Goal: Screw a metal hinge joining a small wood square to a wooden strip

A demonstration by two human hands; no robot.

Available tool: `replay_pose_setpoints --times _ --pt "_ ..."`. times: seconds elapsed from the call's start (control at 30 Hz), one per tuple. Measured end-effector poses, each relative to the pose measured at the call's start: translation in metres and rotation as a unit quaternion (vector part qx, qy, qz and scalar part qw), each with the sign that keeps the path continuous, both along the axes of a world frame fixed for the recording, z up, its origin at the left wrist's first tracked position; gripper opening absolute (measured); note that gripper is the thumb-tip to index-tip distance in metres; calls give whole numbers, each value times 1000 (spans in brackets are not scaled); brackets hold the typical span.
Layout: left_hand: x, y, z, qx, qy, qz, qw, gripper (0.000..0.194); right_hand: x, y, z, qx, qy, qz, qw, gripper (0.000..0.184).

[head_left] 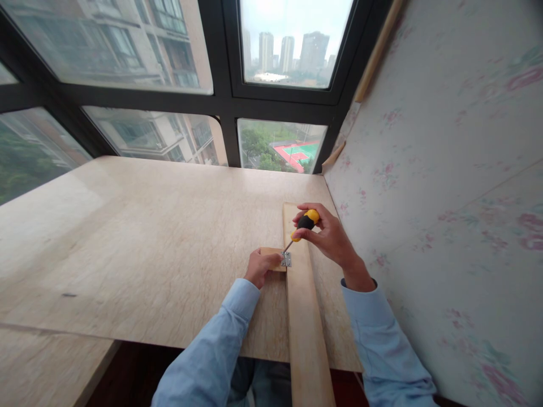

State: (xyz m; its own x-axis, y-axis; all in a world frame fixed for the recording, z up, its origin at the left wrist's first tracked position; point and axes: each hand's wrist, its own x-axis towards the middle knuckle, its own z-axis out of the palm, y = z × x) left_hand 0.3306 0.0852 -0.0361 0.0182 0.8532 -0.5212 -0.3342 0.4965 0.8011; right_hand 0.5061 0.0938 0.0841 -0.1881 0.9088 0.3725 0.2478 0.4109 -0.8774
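Observation:
A yellow and black screwdriver (307, 221) is gripped by its handle in my right hand (328, 237). Its shaft slants down to the left, and the tip meets a small metal hinge (287, 259). The hinge bridges a long wooden board (303, 316) and a small wooden block (271, 251) at the board's left side. My left hand (263, 265) grips the small block, its thumb pressed close to the hinge. Any screw under the tip is too small to make out.
The board lies on a beige stone-patterned surface (169, 237) and juts past its front edge towards me. A small dark object (69, 294) rests at the left. A flowered wall (424, 226) closes off the right side, and dark-framed windows (224, 102) stand behind.

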Motion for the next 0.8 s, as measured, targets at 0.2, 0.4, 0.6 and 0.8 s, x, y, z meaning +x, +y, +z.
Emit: replay_pose_setpoints --times 0.2,0.4,0.6,0.8 --pt "0 -1 2 5 -6 1 1000 46 3 -3 -4 -13 21 84 996 69" --pt "-1 -2 2 10 -15 3 1000 46 12 -10 6 -32 40 156 986 58" --pt "0 -3 3 11 -6 6 1000 46 -5 -5 5 79 -109 -86 987 59" --pt "2 -3 3 10 0 15 1000 48 -2 -8 -3 20 -21 89 996 67"
